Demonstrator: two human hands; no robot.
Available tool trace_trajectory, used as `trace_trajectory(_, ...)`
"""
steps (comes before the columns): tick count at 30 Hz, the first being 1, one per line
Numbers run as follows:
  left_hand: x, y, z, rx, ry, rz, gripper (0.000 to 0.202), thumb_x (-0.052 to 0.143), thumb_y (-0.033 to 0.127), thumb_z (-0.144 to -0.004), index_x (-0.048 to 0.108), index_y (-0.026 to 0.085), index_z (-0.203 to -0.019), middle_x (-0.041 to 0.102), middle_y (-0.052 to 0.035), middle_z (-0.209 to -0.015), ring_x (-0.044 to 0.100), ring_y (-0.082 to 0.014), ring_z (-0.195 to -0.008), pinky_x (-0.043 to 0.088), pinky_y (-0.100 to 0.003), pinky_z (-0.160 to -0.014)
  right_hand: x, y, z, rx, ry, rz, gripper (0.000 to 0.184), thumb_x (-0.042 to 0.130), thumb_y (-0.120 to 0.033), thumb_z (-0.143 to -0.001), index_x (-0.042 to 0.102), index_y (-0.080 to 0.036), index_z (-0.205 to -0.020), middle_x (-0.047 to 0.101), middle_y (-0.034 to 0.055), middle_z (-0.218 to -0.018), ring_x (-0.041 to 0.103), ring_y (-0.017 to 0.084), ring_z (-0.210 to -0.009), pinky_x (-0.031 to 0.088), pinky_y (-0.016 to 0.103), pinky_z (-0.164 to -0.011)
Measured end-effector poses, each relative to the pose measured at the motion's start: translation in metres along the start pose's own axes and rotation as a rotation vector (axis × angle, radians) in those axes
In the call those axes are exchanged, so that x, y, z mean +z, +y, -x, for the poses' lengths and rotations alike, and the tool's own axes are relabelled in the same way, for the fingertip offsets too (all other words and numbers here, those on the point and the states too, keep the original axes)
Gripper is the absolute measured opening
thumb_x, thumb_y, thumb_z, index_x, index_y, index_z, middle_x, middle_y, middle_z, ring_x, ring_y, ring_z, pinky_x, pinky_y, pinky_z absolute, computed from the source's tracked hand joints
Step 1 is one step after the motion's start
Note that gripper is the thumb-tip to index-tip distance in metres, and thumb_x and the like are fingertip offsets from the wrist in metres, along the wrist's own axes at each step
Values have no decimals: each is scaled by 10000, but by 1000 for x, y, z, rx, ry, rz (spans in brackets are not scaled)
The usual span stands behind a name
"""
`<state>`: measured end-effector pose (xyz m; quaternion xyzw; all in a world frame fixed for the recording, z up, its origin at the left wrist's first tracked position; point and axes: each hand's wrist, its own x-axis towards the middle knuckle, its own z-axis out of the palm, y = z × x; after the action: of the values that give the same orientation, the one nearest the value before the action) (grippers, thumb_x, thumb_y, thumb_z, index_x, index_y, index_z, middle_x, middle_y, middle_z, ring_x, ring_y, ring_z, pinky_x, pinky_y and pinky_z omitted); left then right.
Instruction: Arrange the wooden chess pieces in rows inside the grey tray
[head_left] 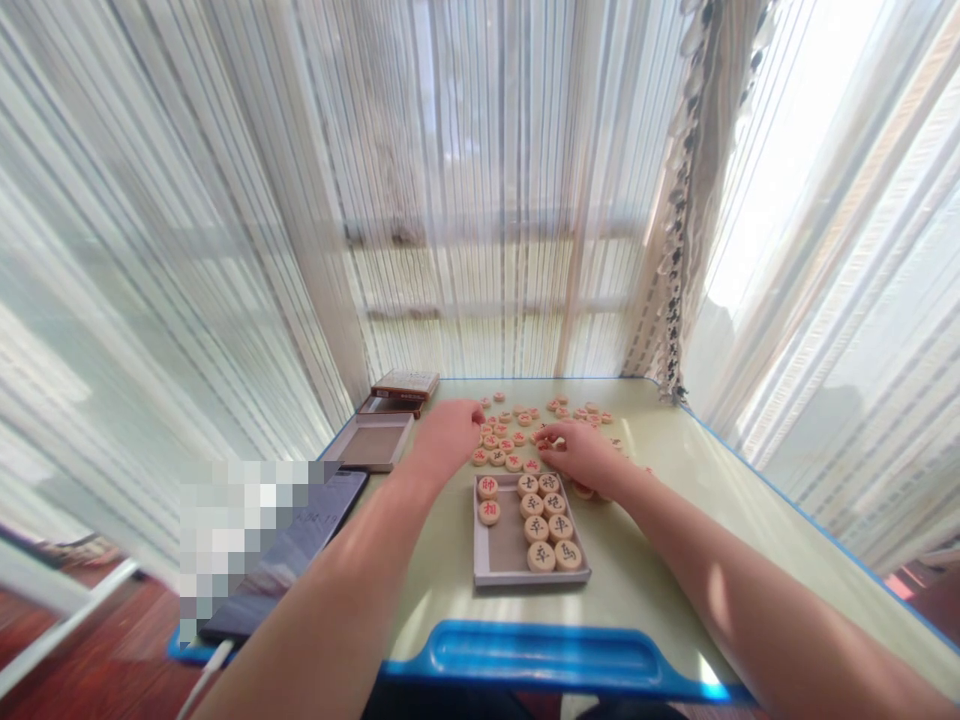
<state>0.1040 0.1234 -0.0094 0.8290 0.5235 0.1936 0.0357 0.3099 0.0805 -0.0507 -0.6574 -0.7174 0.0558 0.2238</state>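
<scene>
Currently, both hands are out over the scattered pcs (514, 463) on the far half of the table (697, 450). My left hand (448, 437) is at the left edge of the spread, fingers bent down by the red-marked ones; can't tell if it's gripping a pc, the fingertips are too small & blurry. My right hand (576, 452) is farther right, thumb & fingers curled in w/ pcs close around the tips; can't tell whether one's pinched there. A few more sit partly under that wrist.

Just nearer, btwn my forearms, is the shallow box (504, 579) w/ pcs lying flat in it: two red pcs (489, 513) at its far left, one nearer than the other, & eight black pcs (536, 529) on the right, 2 cols x 4 rows.

Off left there's a phone (307, 540), partly pixelated, w/ a white cable (217, 655) at its near end. Beyond it: a grey tray (371, 447), then stacked boxes (405, 384). Sheer curtains (480, 180) hang at the far side.
</scene>
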Motion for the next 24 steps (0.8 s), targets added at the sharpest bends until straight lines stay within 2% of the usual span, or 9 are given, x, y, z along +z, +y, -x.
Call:
trace_trajectory(4,-1,5,4,35,39,17,234,431,173,-766,662,179,-805,685,-65,-833,598,-198,-787,413,-284,-679,-2,-6,1,89,49,-180,172,544,-296,-758,654,-191,-840,657,58,-824,586,187,-736,421,297,-663)
trace_trajectory(8,1,11,6,175,-38,186,205,499,270,-771,675,177,-820,681,-41,-787,596,-170,-714,417,-258,-628,-2,-14,3,106,137,-476,215,549,-350,-764,618,-177,-872,638,46,-830,568,163,-734,427,300,-667)
trace_trajectory(11,2,18,7,275,-94,343,235,532,344,-773,680,179,-849,679,-23,-768,588,-145,-671,420,-241,-605,-1,-22,6,80,99,-777,248,568,-385,-759,604,-173,-881,630,45,-824,560,144,-741,439,291,-675)
trace_trajectory(16,0,23,9,391,-79,481,219,503,289,-812,677,175,-878,683,-19,-784,587,-131,-700,429,-230,-629,-3,-30,10,-6,28,-1173,215,630,-343,-727,582,-189,-869,614,24,-817,565,116,-754,452,294,-753)
trace_trajectory(19,0,22,9,371,-22,552,233,503,301,-819,665,174,-929,688,-32,-832,599,-134,-729,447,-237,-654,-4,-32,11,21,50,-1217,208,643,-331,-717,570,-188,-849,607,14,-804,566,109,-737,458,303,-766)
trace_trajectory(24,0,24,9,376,55,607,258,545,274,-794,640,175,-1013,683,-51,-948,612,-140,-792,466,-247,-703,-4,-32,11,64,100,-1130,226,620,-349,-733,556,-184,-875,622,35,-835,583,123,-730,481,322,-735)
